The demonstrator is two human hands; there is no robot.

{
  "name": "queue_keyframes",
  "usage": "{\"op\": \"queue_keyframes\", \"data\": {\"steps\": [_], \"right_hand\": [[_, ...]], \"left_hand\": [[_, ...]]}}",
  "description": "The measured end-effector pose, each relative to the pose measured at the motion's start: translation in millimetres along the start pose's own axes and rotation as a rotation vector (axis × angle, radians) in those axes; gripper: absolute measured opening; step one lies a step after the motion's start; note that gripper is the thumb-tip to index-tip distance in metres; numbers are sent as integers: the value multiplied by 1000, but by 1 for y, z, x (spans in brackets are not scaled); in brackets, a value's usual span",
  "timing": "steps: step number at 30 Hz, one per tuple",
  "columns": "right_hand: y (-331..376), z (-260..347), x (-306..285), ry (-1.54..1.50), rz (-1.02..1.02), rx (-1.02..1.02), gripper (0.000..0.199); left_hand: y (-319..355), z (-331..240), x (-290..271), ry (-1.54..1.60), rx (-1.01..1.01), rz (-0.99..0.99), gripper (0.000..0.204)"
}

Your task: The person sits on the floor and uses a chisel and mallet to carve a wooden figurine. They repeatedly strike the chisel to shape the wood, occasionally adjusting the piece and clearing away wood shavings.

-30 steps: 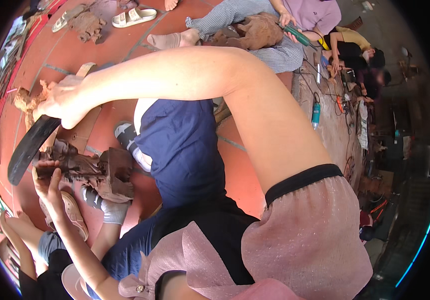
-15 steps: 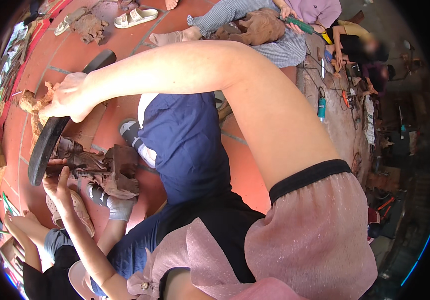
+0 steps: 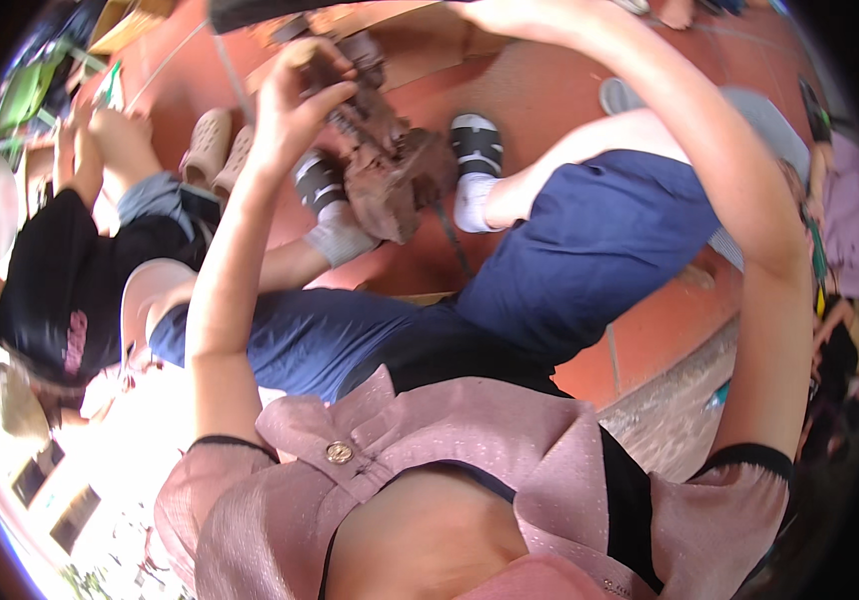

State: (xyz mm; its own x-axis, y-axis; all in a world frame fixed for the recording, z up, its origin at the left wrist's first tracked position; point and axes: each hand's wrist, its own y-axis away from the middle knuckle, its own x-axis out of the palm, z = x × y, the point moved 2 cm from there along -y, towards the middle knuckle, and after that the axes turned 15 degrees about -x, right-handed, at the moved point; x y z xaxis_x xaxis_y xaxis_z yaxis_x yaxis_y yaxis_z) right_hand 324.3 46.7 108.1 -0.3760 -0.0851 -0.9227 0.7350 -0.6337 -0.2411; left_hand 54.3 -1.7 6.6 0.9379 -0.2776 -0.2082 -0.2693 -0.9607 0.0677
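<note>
My blouse (image 3: 470,415) dusty pink, pale flecks – cuffs (image 3: 750,457) black, button (image 3: 339,453) gold-toned. My trousers (image 3: 610,240) plain navy. My sandals (image 3: 477,140) black with white pattern. Carving (image 3: 420,170) reddish brown, bar (image 3: 260,10) black – floor tiles (image 3: 640,340) terracotta, clogs (image 3: 208,145) beige.

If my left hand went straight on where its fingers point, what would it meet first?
Probably the brown carved piece just right of the left hand, though depth is unclear.

Clogs (image 3: 209,144) lie on the floor (image 3: 550,90); a box (image 3: 128,26) toward its far left corner, a green chair (image 3: 28,92) and a person (image 3: 55,285) by its left edge.
</note>
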Motion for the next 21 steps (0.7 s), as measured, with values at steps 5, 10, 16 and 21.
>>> {"op": "queue_keyframes", "data": {"steps": [5,10,16,21], "right_hand": [[-4,2,8,204,144,-67,36],[-2,-2,-1,-18,-48,44,22],[-3,-3,-1,-97,-204,0,25],[3,-9,-7,-106,-198,94,25]], "left_hand": [[3,14,-6,159,-64,-32,33],[0,-5,-24,111,-60,-107,28],[6,10,-26,162,-134,-33,35],[-8,13,-11,122,28,59,36]]}}
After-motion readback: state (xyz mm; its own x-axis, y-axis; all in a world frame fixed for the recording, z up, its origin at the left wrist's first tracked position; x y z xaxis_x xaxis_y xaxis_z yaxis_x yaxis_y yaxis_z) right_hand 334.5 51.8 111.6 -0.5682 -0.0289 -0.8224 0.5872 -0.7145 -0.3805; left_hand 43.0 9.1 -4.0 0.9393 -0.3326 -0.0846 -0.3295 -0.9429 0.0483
